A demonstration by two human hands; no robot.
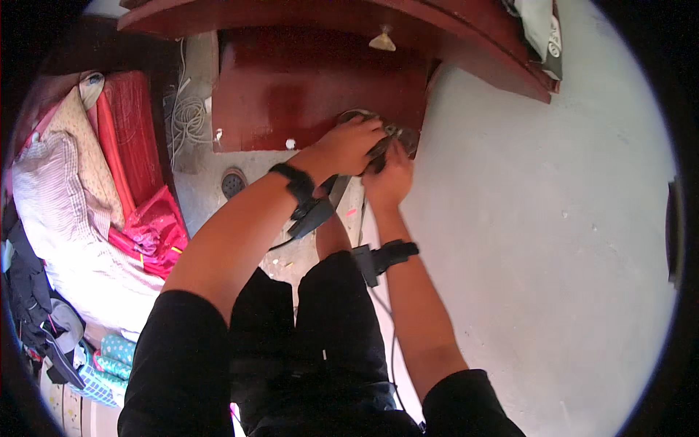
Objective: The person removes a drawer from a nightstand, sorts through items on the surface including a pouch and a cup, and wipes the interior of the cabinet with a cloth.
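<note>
Both my hands are together over a dark, brownish-grey object (378,151) at the lower right corner of a red-brown wooden panel (269,80). Its kind cannot be made out, because the fingers cover much of it. My left hand (351,148) reaches over it from the left, fingers bent around its upper part. Just to the right and a little nearer, my right hand (391,175) is closed against its lower right side, fingertips pointing away from me. A black strap with a small dark device is around each wrist.
A curved red-brown wooden edge (313,16) overhangs the panel. Coiled pale cable (188,120) and a dark shoe (234,182) lie on the floor to the left. Piled clothes and bedding (69,197) fill the left side. A pale wall (546,233) stands close on the right.
</note>
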